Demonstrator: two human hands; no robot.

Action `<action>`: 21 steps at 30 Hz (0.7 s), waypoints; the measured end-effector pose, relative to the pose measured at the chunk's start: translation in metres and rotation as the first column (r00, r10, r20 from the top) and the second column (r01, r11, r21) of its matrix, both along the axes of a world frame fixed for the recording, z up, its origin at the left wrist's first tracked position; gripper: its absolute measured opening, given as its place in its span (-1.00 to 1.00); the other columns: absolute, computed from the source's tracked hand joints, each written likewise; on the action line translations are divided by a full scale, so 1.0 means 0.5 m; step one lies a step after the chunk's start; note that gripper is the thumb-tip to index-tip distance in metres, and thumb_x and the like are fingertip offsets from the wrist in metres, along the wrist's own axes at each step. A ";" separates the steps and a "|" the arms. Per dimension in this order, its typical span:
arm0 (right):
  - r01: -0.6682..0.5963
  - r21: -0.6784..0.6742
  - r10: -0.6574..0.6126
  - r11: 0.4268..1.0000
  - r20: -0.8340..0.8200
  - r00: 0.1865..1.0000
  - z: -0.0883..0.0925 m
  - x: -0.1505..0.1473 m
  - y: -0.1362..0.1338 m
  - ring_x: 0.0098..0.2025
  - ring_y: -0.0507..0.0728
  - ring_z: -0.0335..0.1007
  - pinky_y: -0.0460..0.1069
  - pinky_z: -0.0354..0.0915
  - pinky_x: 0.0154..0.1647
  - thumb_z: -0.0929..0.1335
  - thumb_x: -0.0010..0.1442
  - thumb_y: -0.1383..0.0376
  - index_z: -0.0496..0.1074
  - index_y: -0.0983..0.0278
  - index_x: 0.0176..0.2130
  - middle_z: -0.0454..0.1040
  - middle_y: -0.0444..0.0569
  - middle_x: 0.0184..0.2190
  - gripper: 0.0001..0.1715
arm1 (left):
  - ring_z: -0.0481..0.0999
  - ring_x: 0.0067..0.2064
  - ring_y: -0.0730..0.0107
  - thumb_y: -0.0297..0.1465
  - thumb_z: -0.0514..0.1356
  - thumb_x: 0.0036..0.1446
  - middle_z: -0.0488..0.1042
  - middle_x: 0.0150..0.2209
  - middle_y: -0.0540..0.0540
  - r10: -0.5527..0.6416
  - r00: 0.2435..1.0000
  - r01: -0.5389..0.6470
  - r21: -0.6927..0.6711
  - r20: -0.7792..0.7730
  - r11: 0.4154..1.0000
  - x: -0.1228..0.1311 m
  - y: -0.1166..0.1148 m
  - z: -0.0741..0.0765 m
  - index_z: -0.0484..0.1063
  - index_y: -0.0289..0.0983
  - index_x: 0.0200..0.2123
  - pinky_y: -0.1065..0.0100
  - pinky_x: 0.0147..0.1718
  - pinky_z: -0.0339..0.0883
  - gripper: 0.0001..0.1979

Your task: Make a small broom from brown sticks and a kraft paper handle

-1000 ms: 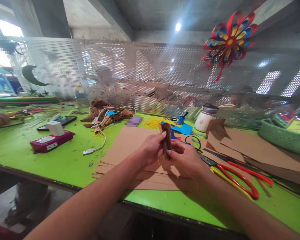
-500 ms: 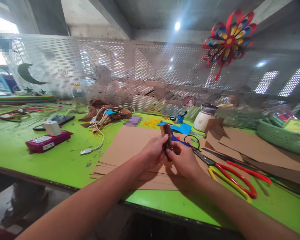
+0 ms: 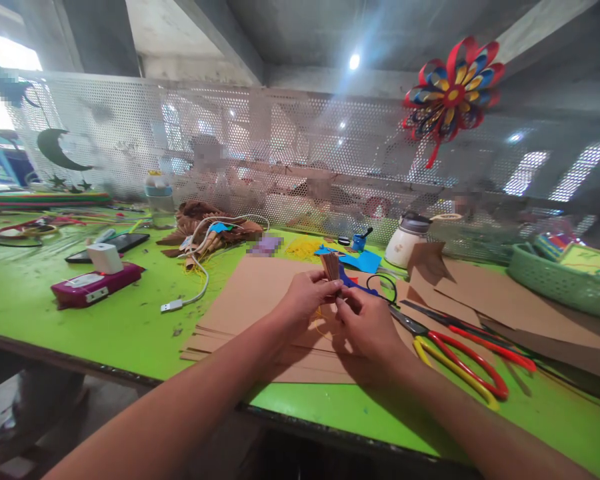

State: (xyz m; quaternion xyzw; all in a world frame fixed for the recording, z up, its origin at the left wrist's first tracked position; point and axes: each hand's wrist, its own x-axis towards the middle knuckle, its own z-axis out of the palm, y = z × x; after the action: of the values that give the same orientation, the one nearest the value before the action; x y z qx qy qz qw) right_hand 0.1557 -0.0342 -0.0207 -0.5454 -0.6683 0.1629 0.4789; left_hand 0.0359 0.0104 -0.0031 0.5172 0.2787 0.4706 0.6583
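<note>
Both my hands meet over a stack of brown card sheets [image 3: 260, 293] on the green table [image 3: 105, 320]. My left hand [image 3: 305, 300] is closed round a small pleated bundle of brown paper [image 3: 331, 265], whose top sticks up above my fingers. My right hand [image 3: 367, 323] pinches at the lower part of the same bundle, fingers pressed together. A thin yellow thread [image 3: 321, 319] hangs in a loop under my hands.
Red and yellow handled scissors [image 3: 460, 353] lie right of my hands. Further off are a white pot [image 3: 404, 241], blue paper scraps [image 3: 363, 260], a green basket [image 3: 560, 280], a pink box with a white charger [image 3: 96, 283], a cable [image 3: 190, 293], a phone [image 3: 107, 245] and a mesh screen [image 3: 280, 153].
The pleated bundle has sunk lower into my left hand and tilted. My right fingers have shifted up against it, and both hands moved slightly toward the table.
</note>
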 end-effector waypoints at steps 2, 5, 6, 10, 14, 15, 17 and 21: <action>0.015 -0.007 -0.015 1.000 -0.004 1.000 -0.001 0.002 0.001 -0.52 0.10 0.32 -0.03 0.18 -0.48 0.25 0.14 0.23 0.43 0.26 -0.39 0.46 -0.08 -0.56 -0.79 | 0.49 -0.38 0.41 -0.51 0.27 -0.07 0.53 -0.38 -0.17 -0.027 1.000 0.027 0.010 0.004 1.000 -0.001 0.001 0.001 0.48 -0.42 -0.31 0.34 -0.27 0.33 -0.81; 0.007 -0.003 -0.008 1.000 -0.035 0.999 -0.002 0.006 0.003 -0.55 0.09 0.30 -0.04 0.17 -0.51 0.26 0.14 0.21 0.43 0.26 -0.42 0.46 -0.08 -0.58 -0.76 | 0.49 -0.34 0.39 -0.51 0.29 -0.10 0.53 -0.35 -0.20 -0.049 0.999 0.049 0.007 -0.002 0.999 -0.003 0.001 0.002 0.49 -0.43 -0.31 0.30 -0.21 0.34 -0.79; 0.004 -0.003 -0.004 1.000 -0.046 0.999 -0.002 0.007 0.004 -0.55 0.09 0.30 -0.05 0.16 -0.52 0.26 0.14 0.20 0.44 0.26 -0.43 0.46 -0.08 -0.58 -0.75 | 0.50 -0.33 0.38 -0.50 0.29 -0.11 0.53 -0.34 -0.20 -0.052 0.999 0.052 0.004 -0.006 0.999 -0.003 0.001 0.003 0.49 -0.43 -0.31 0.28 -0.19 0.33 -0.78; -0.005 -0.017 0.003 1.000 -0.079 0.997 -0.003 0.010 0.007 -0.57 0.08 0.29 -0.06 0.16 -0.54 0.26 0.13 0.19 0.46 0.28 -0.39 0.44 -0.11 -0.62 -0.74 | 0.50 -0.30 0.35 -0.50 0.30 -0.14 0.53 -0.33 -0.20 -0.094 0.996 0.094 -0.001 0.001 0.996 -0.007 0.005 0.002 0.49 -0.42 -0.30 0.25 -0.15 0.31 -0.76; -0.055 -0.025 0.051 0.998 -0.140 0.989 0.003 0.008 0.005 -0.55 0.06 0.29 -0.07 0.17 -0.53 0.25 0.16 0.17 0.46 0.30 -0.34 0.44 -0.11 -0.59 -0.71 | 0.49 -0.29 0.34 -0.51 0.29 -0.15 0.52 -0.36 -0.16 -0.135 0.990 0.136 -0.005 0.051 0.991 -0.011 0.010 0.003 0.49 -0.40 -0.34 0.26 -0.16 0.30 -0.79; -0.066 -0.034 0.061 0.997 -0.146 0.987 0.005 0.007 0.003 -0.56 0.05 0.28 -0.08 0.16 -0.54 0.26 0.16 0.17 0.46 0.31 -0.34 0.43 -0.11 -0.59 -0.71 | 0.49 -0.29 0.34 -0.51 0.29 -0.14 0.52 -0.37 -0.15 -0.133 0.989 0.134 -0.011 0.061 0.991 -0.012 0.011 0.004 0.48 -0.40 -0.35 0.27 -0.17 0.30 -0.81; -0.084 -0.060 0.075 0.995 -0.149 0.986 0.011 0.005 0.001 -0.57 0.04 0.26 -0.09 0.15 -0.55 0.26 0.16 0.18 0.45 0.32 -0.35 0.40 -0.13 -0.61 -0.72 | 0.49 -0.31 0.34 -0.51 0.26 -0.11 0.52 -0.39 -0.15 -0.109 0.992 0.112 -0.035 0.068 0.993 -0.013 0.012 0.004 0.47 -0.39 -0.38 0.27 -0.19 0.30 -0.86; -0.148 -0.092 0.130 0.985 -0.179 0.975 0.013 0.005 0.000 -0.55 0.04 0.26 -0.08 0.17 -0.51 0.25 0.18 0.18 0.43 0.33 -0.38 0.38 -0.13 -0.60 -0.70 | 0.49 -0.38 0.39 -0.51 0.21 -0.06 0.52 -0.43 -0.13 -0.048 0.997 0.053 -0.084 0.052 0.995 -0.014 0.014 0.002 0.47 -0.37 -0.40 0.31 -0.25 0.29 -0.91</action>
State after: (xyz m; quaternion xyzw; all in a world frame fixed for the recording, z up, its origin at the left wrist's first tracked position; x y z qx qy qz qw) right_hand 0.1580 -0.0342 -0.0140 -0.5054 -0.6513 0.2774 0.4933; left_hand 0.0288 0.0172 -0.0022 0.4834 0.2688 0.4542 0.6984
